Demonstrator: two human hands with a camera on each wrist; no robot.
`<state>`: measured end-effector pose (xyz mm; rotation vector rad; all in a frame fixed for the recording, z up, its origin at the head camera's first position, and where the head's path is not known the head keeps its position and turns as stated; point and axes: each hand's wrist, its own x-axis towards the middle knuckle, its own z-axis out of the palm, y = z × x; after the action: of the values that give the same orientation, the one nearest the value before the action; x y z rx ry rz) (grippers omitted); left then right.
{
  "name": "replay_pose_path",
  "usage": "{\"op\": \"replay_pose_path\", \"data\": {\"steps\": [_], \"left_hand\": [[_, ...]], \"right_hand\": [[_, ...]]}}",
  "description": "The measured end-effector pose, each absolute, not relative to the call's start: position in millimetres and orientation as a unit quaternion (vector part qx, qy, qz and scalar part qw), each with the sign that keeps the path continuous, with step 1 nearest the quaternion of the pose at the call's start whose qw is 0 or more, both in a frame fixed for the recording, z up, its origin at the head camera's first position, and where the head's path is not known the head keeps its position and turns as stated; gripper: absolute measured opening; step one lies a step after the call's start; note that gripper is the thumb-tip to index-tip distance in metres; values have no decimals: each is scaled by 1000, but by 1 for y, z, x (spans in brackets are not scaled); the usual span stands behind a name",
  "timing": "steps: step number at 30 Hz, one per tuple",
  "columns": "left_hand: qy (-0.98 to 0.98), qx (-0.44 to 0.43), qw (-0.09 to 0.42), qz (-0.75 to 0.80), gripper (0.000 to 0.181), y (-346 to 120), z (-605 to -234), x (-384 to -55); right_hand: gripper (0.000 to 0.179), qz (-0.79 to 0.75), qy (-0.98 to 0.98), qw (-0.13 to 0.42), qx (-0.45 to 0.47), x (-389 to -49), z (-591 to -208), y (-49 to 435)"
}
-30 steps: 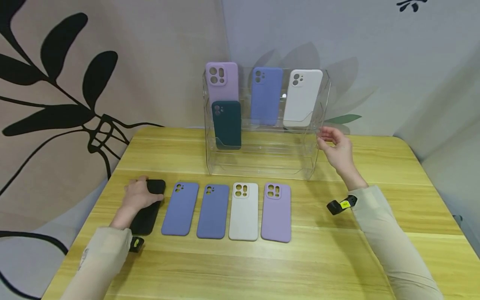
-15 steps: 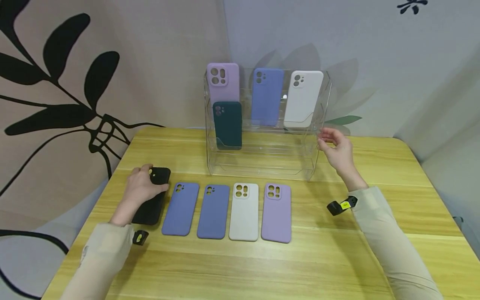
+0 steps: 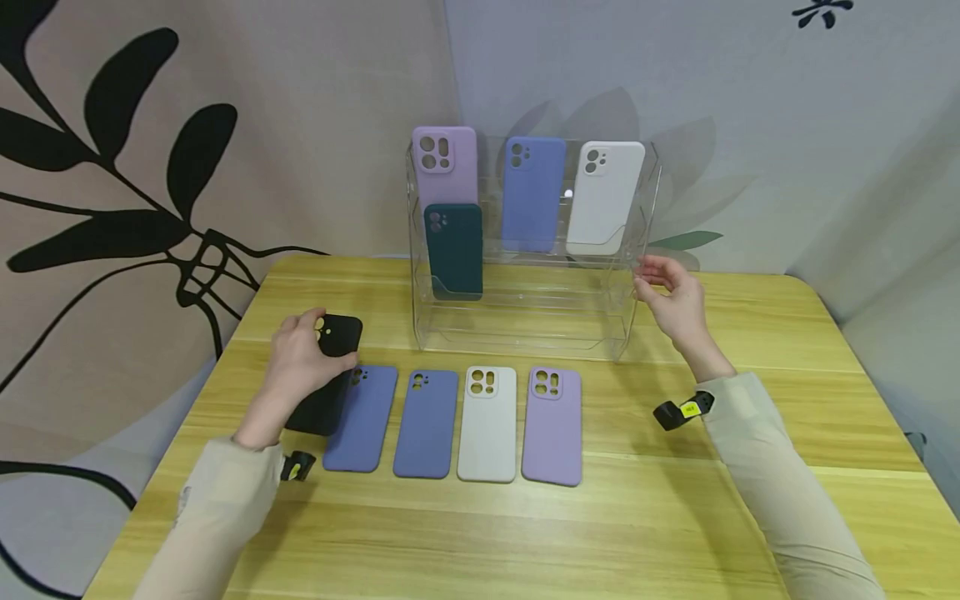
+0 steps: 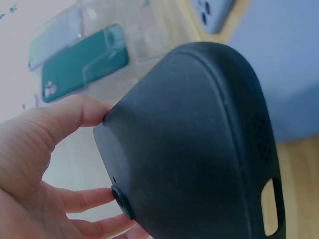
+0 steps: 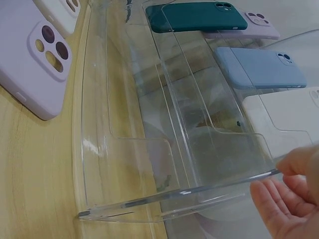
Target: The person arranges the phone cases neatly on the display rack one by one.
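Note:
My left hand (image 3: 296,362) grips a black phone case (image 3: 322,407) by its two long sides, thumb on one and fingers on the other. In the left wrist view the case (image 4: 179,134) is tilted and raised off the table, with a cutout in its near end. It overlaps the upper left of a blue phone case (image 3: 367,425) in the head view. At the right, my right hand (image 3: 671,300) pinches the side edge of a clear display stand (image 3: 525,340). On the stand are a lilac case (image 3: 457,183), a dark green case (image 3: 453,258), a blue case (image 3: 534,196) and a white case (image 3: 606,200).
Beside the first blue case lie a second blue case (image 3: 426,429), a white case (image 3: 487,433) and a lilac case (image 3: 553,433) in a row on the wooden table (image 3: 525,542). A wall with a black plant pattern (image 3: 135,242) rises behind.
My left hand has lifted the black phone case and carried it away from me and to the right, over the blue case's edge. The right hand stays at the stand.

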<state>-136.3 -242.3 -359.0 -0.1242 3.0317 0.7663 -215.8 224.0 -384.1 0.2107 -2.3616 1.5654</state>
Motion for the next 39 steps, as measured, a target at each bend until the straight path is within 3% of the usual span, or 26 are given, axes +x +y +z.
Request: {"op": "replay_pose_path", "data": {"steps": [8,21,39], "left_hand": [[961,-13,-26,276,83,-224,-344,-136],[922,49,-177,340,77,-189,-338,-142],[850,138,-290,417,76,-115,-323,-168]], "right_hand": [[31,552,-815,157,81,-216,-386,225],[29,534,-823,170,97,-200,-363,213],[29,522,-831,159,109,-199,-360,213]]}}
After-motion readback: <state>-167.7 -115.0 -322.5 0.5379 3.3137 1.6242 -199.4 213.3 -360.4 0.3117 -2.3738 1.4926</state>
